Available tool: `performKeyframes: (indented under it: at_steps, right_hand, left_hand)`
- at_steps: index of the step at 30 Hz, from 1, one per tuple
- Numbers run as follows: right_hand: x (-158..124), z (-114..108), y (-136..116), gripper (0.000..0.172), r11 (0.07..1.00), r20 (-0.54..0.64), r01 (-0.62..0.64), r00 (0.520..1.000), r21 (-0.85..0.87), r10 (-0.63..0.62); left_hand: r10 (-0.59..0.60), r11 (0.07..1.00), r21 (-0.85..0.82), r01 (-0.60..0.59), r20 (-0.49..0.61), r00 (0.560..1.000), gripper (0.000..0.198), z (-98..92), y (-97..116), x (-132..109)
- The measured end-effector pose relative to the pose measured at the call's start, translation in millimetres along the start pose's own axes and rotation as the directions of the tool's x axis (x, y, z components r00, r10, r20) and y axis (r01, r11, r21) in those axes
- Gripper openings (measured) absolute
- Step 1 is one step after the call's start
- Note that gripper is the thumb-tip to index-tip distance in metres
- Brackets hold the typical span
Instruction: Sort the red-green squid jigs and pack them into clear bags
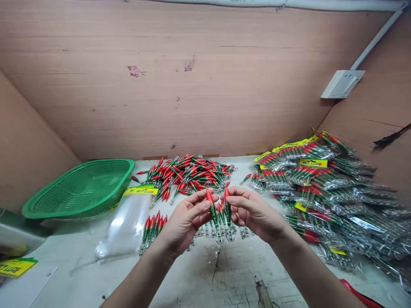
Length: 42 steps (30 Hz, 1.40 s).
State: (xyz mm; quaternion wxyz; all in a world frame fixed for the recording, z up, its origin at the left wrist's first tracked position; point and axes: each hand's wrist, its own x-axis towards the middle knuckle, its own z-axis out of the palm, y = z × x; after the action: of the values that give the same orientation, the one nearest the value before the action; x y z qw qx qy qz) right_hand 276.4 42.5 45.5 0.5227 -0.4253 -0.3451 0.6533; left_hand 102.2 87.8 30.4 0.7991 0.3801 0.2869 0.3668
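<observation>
Between the thumb and fingers of my left hand (191, 216) is a red and green fishing lure (212, 208), its wire hooks pointing down. My right hand (253, 209) pinches a second fishing lure (227, 205) of the same kind, held upright close beside the first. Behind and below my hands, more lures stand or lie in a row, partly hidden by my fingers. A short row of lures (153, 226) lies to the left of my left wrist. Beyond my hands spreads a loose heap of lures (192, 173).
Clear plastic bags (128, 222) with yellow header cards lie at the left, by a green plastic basket (80, 188). On the right rises a large pile of packed lures (317, 184). A wooden wall (192, 107) closes off the back, with a white socket (343, 84) at the right.
</observation>
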Motion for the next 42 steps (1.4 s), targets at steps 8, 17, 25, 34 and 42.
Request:
performKeyframes:
  at_steps: [8, 17, 25, 34, 42]
  right_hand:
    - [-9, 10, 7, 0.031, 0.998, 0.010, 0.008, 1.000, 0.067, -0.009]
    - [-11, 8, 9, 0.028, 0.996, 0.017, 0.012, 1.000, 0.089, -0.013]
    - [-9, 8, 12, 0.035, 0.999, -0.002, 0.025, 1.000, 0.022, -0.025]
    - [-9, 4, 4, 0.038, 0.988, -0.086, 0.105, 0.990, -0.114, -0.115]
    - [-18, 2, 1, 0.032, 0.970, 0.045, 0.129, 0.991, -0.207, -0.122]
  left_hand:
    - [0.004, 0.999, -0.042, -0.001, 0.061, 0.998, 0.032, 2.4, 4, -12]
    - [-0.037, 0.999, -0.032, 0.039, 0.050, 0.998, 0.034, 5.8, 2, -13]
    - [-0.114, 0.957, 0.272, 0.099, 0.040, 0.993, 0.052, -0.6, -2, -8]
    - [-0.200, 0.180, 0.982, 0.063, -0.026, 0.979, 0.024, -15.9, -35, 1]
    - [-0.080, 0.299, 0.954, 0.023, 0.001, 0.997, 0.022, -4.4, -12, -12]
